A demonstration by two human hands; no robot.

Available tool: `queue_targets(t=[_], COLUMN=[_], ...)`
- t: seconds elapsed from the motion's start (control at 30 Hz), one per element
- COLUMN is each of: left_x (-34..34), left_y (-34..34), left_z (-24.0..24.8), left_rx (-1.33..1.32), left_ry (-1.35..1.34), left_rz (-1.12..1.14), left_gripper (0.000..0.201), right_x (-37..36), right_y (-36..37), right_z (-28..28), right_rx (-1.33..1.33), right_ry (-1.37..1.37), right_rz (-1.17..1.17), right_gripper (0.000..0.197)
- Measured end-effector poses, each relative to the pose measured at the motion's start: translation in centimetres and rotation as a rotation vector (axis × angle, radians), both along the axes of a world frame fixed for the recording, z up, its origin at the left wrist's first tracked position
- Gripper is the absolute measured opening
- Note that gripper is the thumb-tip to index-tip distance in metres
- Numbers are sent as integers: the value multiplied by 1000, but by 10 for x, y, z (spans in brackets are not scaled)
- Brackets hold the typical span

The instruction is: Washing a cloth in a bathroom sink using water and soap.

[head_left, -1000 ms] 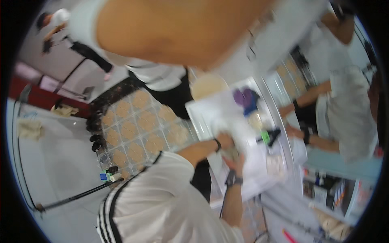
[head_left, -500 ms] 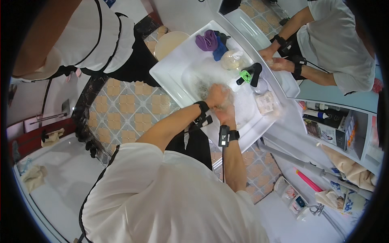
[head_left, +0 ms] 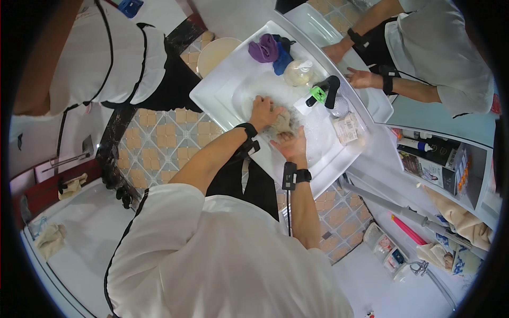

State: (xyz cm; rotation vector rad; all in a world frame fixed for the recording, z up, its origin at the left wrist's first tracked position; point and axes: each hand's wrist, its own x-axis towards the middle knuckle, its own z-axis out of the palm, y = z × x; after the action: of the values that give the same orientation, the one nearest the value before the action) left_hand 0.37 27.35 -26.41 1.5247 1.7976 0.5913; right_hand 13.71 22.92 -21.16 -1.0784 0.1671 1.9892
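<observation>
A wet beige cloth [head_left: 283, 122] lies crumpled in soapy water in the white washbasin [head_left: 218, 91]. My left hand [head_left: 263, 113] is open, its fingers spread at the cloth's left side. Facing it from the right, my right hand [head_left: 294, 148] is open with the palm turned up, close to the cloth's near edge. A small brownish bit of the cloth shows beside the right fingers. Foam covers part of the basin around both hands. I wear black bands on both wrists.
On the basin's far rim are a purple cloth [head_left: 263, 49], a blue cloth [head_left: 282, 59], a clear pump bottle [head_left: 298, 73], a black tap [head_left: 332, 91] with a green tag, and a wrapped packet [head_left: 346, 129]. A mirror borders the right. A person in white [head_left: 106, 58] stands at left.
My hands, pressed together around foam half a second ago, have moved apart. The left has shifted left and the beige cloth between them now shows.
</observation>
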Motion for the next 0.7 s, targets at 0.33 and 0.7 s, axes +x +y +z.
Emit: queue_targets(t=[0.33,0.7], left_x=[-16,67], left_y=[25,-24], left_z=[-17,2], left_rx=[-253,40], left_ry=[414,-301], left_rz=[-470,-278], left_gripper=[20,26], right_x=[-3,68], right_y=[-5,-26], right_z=[-31,-169], right_rx=[-416,907], right_ry=[45,-926], right_rz=[-88,472], right_gripper=[87,36])
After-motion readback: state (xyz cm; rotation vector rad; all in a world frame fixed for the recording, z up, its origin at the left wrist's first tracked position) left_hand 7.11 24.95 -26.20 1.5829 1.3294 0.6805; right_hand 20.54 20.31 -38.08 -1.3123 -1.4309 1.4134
